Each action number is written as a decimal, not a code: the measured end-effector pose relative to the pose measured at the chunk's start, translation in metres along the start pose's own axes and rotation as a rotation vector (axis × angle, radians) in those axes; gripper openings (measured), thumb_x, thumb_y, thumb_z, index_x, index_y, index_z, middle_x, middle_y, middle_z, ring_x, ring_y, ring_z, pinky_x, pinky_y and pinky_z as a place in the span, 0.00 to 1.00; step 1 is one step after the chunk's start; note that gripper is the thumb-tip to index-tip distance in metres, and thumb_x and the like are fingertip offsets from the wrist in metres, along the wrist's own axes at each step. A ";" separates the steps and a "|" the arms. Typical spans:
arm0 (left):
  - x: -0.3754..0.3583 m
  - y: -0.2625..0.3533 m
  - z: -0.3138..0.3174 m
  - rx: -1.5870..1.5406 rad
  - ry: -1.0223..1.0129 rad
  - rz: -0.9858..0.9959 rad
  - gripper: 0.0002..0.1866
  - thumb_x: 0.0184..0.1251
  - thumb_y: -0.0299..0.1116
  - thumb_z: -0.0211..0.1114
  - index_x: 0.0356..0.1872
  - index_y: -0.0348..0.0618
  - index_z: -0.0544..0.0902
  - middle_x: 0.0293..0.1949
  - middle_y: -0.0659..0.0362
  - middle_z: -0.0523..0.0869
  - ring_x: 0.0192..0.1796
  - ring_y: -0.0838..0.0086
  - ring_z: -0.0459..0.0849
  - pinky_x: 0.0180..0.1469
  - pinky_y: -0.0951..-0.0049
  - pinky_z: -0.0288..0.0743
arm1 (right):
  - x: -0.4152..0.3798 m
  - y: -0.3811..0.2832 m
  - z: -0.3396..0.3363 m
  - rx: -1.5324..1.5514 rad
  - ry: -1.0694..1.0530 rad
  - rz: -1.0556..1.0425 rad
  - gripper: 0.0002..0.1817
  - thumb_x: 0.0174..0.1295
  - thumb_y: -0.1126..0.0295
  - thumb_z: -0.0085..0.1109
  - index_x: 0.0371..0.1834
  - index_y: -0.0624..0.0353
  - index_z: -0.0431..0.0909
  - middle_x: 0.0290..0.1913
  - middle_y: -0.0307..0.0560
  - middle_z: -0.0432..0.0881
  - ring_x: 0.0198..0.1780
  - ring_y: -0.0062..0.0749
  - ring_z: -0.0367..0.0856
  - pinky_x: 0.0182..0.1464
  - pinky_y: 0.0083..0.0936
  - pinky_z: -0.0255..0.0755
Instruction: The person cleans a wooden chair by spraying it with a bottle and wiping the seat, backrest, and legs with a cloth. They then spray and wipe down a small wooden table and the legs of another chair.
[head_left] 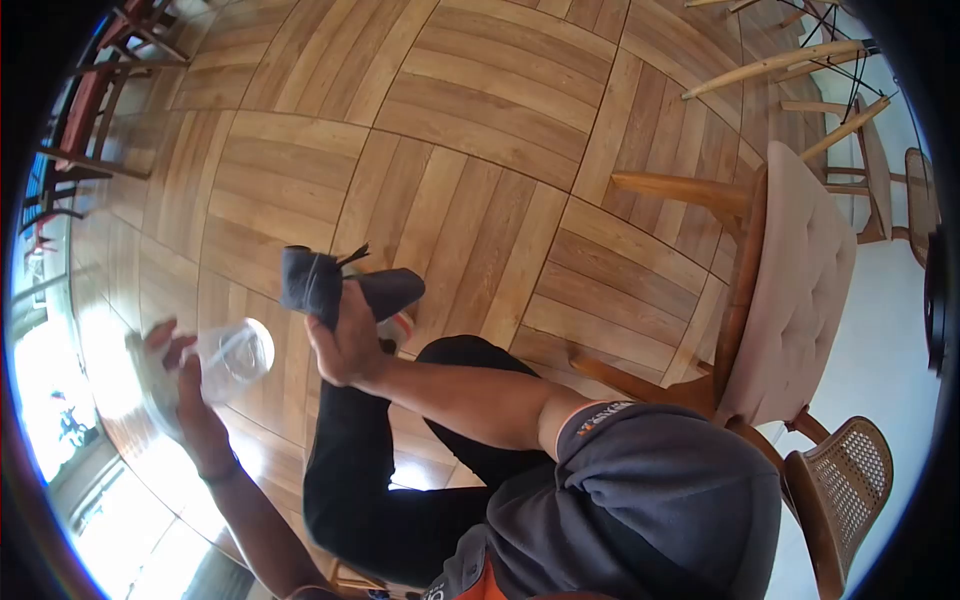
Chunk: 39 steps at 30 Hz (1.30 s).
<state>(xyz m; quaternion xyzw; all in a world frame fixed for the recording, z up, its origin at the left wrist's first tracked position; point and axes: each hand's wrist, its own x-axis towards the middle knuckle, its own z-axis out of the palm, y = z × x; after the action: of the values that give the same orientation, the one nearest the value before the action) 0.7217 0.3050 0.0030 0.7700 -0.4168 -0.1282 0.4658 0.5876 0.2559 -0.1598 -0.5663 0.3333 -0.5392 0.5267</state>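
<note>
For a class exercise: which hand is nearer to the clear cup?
Left. The left hand holds the clear cup; the right hand is apart from it, gripping a dark grey bundle.

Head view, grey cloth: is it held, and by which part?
Yes, the right hand grips the grey cloth around its middle, an end sticking out either side.

Floor (470, 200): wood-look planks, smooth, semi-gloss, strong glare toward the bright side. Cup (236, 362): clear, thin, shiny, looks plastic; blurred. Dark bundle (308, 282): matt grey cloth, soft folds. Shirt (680, 500): matt grey cloth. Trousers (350, 500): matt black cloth. Padded chair (795, 290): matt beige cloth-like cover, tufted; smooth wood frame. Cane-back chair (850, 480): open woven mesh, smooth brown wood rim.
</note>
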 end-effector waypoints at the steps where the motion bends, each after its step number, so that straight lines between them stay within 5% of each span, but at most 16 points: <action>1: 0.000 0.006 -0.003 0.027 -0.027 0.025 0.25 0.57 0.28 0.62 0.58 0.36 0.75 0.53 0.53 0.80 0.49 0.68 0.78 0.58 0.65 0.70 | 0.012 0.021 0.004 -0.034 0.013 -0.001 0.15 0.57 0.73 0.54 0.47 0.64 0.77 0.45 0.61 0.77 0.48 0.58 0.73 0.52 0.47 0.67; 4: 0.018 0.021 0.020 0.138 -0.138 0.092 0.23 0.52 0.29 0.63 0.52 0.34 0.78 0.47 0.51 0.82 0.48 0.64 0.79 0.61 0.57 0.70 | 0.048 0.080 -0.001 -0.156 0.128 0.034 0.11 0.59 0.70 0.55 0.42 0.63 0.78 0.33 0.56 0.79 0.38 0.55 0.77 0.46 0.45 0.69; 7: 0.063 0.019 0.045 0.147 -0.368 0.216 0.17 0.49 0.30 0.63 0.41 0.32 0.80 0.39 0.48 0.84 0.45 0.59 0.81 0.63 0.49 0.69 | 0.084 0.112 -0.028 0.042 0.103 0.460 0.11 0.65 0.66 0.54 0.41 0.63 0.78 0.26 0.52 0.78 0.28 0.46 0.77 0.35 0.38 0.70; 8: 0.083 0.020 0.061 0.071 -0.408 0.234 0.16 0.47 0.30 0.63 0.39 0.32 0.79 0.37 0.48 0.84 0.43 0.58 0.83 0.63 0.46 0.69 | 0.090 0.126 -0.035 -0.117 0.168 0.432 0.13 0.67 0.64 0.53 0.41 0.64 0.78 0.23 0.48 0.77 0.25 0.38 0.75 0.31 0.36 0.69; 13: 0.188 0.016 0.147 -0.006 -0.710 0.393 0.14 0.49 0.26 0.63 0.40 0.37 0.81 0.36 0.55 0.84 0.42 0.57 0.85 0.56 0.58 0.76 | 0.166 0.132 -0.065 0.285 0.630 0.592 0.17 0.72 0.59 0.51 0.44 0.65 0.79 0.30 0.36 0.78 0.30 0.21 0.72 0.34 0.27 0.69; 18: 0.230 -0.046 0.259 -0.410 -0.464 -0.047 0.14 0.56 0.21 0.61 0.44 0.34 0.81 0.43 0.54 0.84 0.44 0.67 0.83 0.51 0.66 0.77 | 0.279 0.021 -0.100 0.256 0.784 0.569 0.21 0.77 0.55 0.47 0.46 0.64 0.79 0.40 0.34 0.79 0.41 0.18 0.72 0.44 0.23 0.68; 21: 0.264 -0.057 0.309 -0.387 -0.458 -0.101 0.15 0.57 0.20 0.60 0.48 0.34 0.80 0.45 0.55 0.84 0.44 0.70 0.83 0.51 0.68 0.76 | 0.338 -0.053 -0.136 0.249 0.503 0.690 0.23 0.78 0.53 0.44 0.47 0.64 0.79 0.39 0.35 0.79 0.42 0.18 0.73 0.45 0.23 0.69; 24: 0.305 -0.065 0.364 -0.337 -0.594 -0.070 0.17 0.56 0.21 0.59 0.49 0.34 0.81 0.44 0.56 0.85 0.42 0.72 0.82 0.48 0.69 0.77 | 0.395 -0.119 -0.208 0.150 -0.006 0.780 0.23 0.78 0.53 0.43 0.48 0.63 0.79 0.38 0.35 0.79 0.42 0.18 0.74 0.45 0.25 0.70; 27: 0.346 -0.048 0.432 -0.390 -0.712 0.051 0.16 0.57 0.21 0.60 0.49 0.34 0.81 0.43 0.57 0.84 0.42 0.73 0.82 0.48 0.70 0.77 | 0.416 -0.083 -0.262 0.026 0.065 0.488 0.21 0.78 0.54 0.44 0.46 0.63 0.78 0.36 0.34 0.78 0.40 0.17 0.73 0.43 0.25 0.71; 31: 0.395 -0.019 0.527 -0.310 -0.915 0.291 0.17 0.58 0.19 0.59 0.50 0.34 0.80 0.46 0.56 0.83 0.44 0.73 0.81 0.51 0.70 0.76 | 0.420 0.013 -0.308 0.310 0.375 0.313 0.20 0.77 0.55 0.46 0.39 0.62 0.77 0.32 0.36 0.77 0.35 0.18 0.72 0.37 0.24 0.69; 34: 0.410 0.053 0.584 -0.210 -1.015 0.347 0.18 0.58 0.20 0.59 0.51 0.34 0.79 0.48 0.55 0.83 0.45 0.73 0.80 0.52 0.70 0.75 | 0.429 0.071 -0.374 0.181 0.311 0.540 0.22 0.76 0.54 0.46 0.35 0.61 0.78 0.27 0.37 0.76 0.31 0.20 0.72 0.35 0.26 0.68; 39: 0.411 0.172 0.667 -0.216 -1.220 0.492 0.19 0.57 0.20 0.59 0.52 0.34 0.78 0.51 0.54 0.80 0.48 0.73 0.79 0.55 0.69 0.74 | 0.442 0.120 -0.433 0.199 0.746 0.687 0.24 0.76 0.51 0.47 0.39 0.63 0.81 0.30 0.36 0.77 0.34 0.21 0.72 0.39 0.26 0.67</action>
<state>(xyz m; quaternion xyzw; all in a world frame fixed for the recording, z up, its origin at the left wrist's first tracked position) 0.4958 -0.4527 -0.1330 0.3908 -0.7541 -0.4718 0.2368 0.2809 -0.2914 -0.2193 -0.1405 0.6124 -0.5294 0.5700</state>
